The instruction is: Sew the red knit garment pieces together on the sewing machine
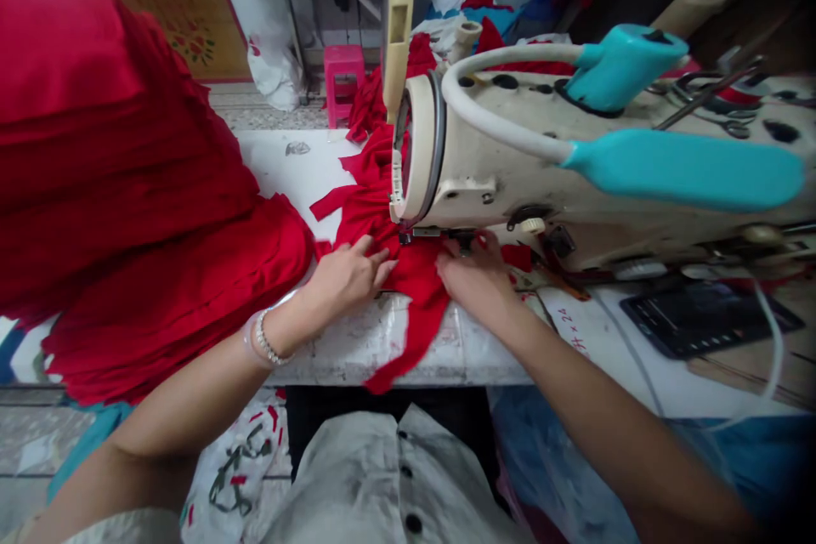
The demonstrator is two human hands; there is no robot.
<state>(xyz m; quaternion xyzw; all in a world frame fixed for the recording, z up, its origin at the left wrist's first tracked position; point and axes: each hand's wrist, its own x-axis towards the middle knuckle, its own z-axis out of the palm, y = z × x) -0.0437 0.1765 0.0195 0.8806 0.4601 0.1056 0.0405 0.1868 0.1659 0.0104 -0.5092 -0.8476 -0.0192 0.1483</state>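
Note:
A piece of red fabric (417, 272) lies under the needle area of a cream sewing machine (510, 136), one strip of it trailing over the table's front edge. My left hand (348, 276), a beaded bracelet at its wrist, has its bent fingers closed on the fabric left of the presser foot. On the other side, my right hand (475, 276) pinches the fabric close to the foot; some of its fingertips are hidden beneath the machine head. More red pieces (366, 187) are bunched behind the needle area.
A tall stack of red cloth (127, 187) rises at the left. On the right lie a dark phone-like device (707, 319) and orange-handled snips (567, 282). A turquoise lamp (688, 170) with a white neck sits against the machine. Behind is a pink stool (342, 81).

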